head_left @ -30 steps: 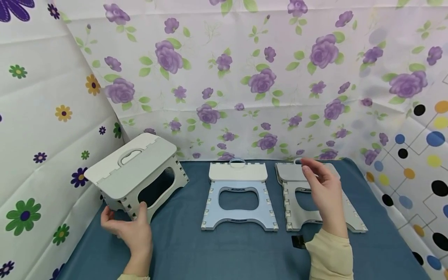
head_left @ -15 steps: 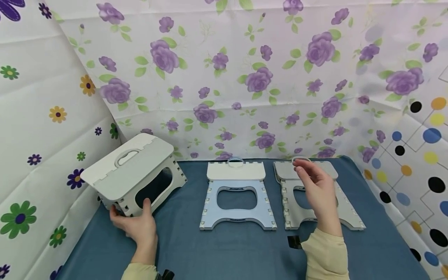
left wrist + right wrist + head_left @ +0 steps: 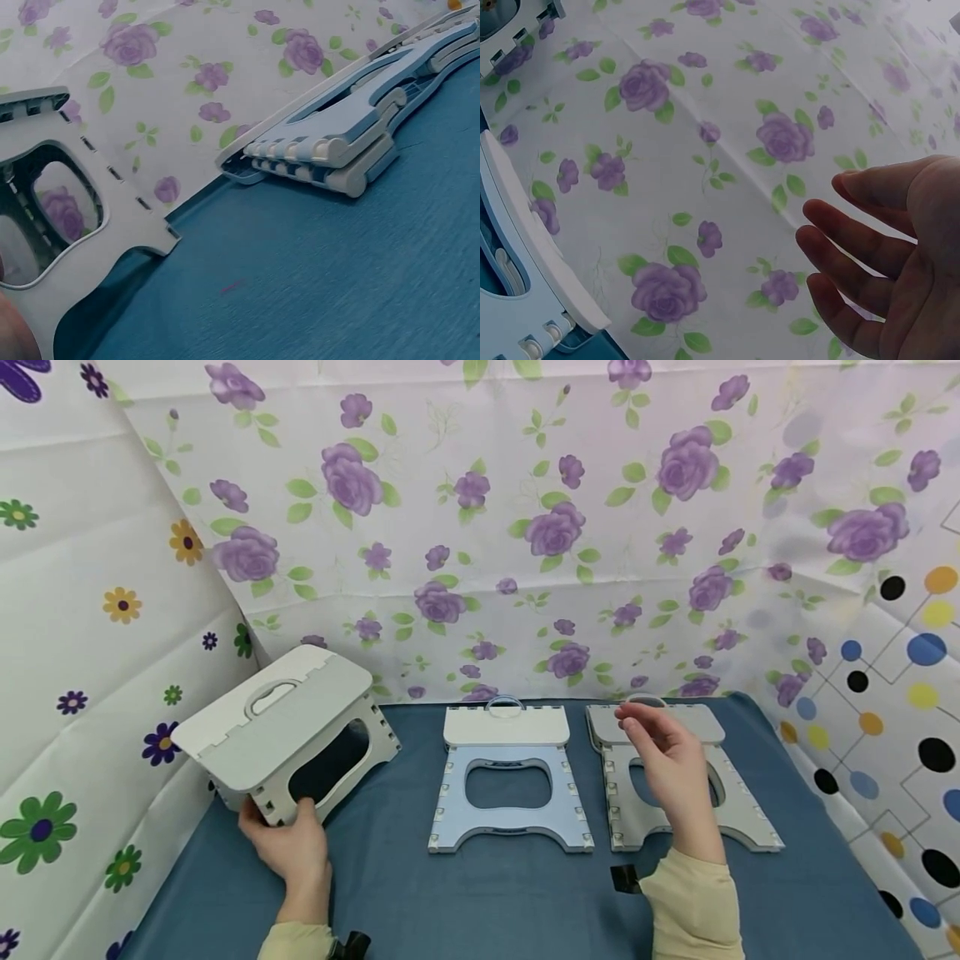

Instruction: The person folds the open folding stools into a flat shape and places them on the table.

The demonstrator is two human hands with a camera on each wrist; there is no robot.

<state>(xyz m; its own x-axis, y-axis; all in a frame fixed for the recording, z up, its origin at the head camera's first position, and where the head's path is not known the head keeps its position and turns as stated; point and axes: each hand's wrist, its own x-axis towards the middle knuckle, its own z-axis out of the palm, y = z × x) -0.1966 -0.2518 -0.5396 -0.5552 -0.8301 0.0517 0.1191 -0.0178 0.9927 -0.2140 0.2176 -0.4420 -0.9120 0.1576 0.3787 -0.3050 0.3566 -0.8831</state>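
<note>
An unfolded folding step stool [image 3: 303,718], off-white and pale grey with a carry handle on top, stands at an angle on the left. My left hand [image 3: 291,852] grips its near lower corner, thumb on the long side by the opening and fingers round the end. The left wrist view shows that stool's side panel [image 3: 112,221]. My right hand [image 3: 678,777] hovers in front of a folded grey step stool [image 3: 624,810], fingers loosely bent. Nothing lies between those fingers [image 3: 844,244] in the right wrist view. Between the hands lies a folded light-blue stool [image 3: 506,820] with a white top.
A blue cloth [image 3: 450,910] covers the table. Behind it hangs a sheet with purple roses [image 3: 555,531]. Patterned sheets close off both sides, flowers on the left and coloured dots [image 3: 930,649] on the right. Dark wrist straps [image 3: 626,878] sit at both sleeves.
My left hand has shifted right and closed in on the stool's corner, its fingers now tucked round the end. My right hand has drifted slightly left. The view has turned a little.
</note>
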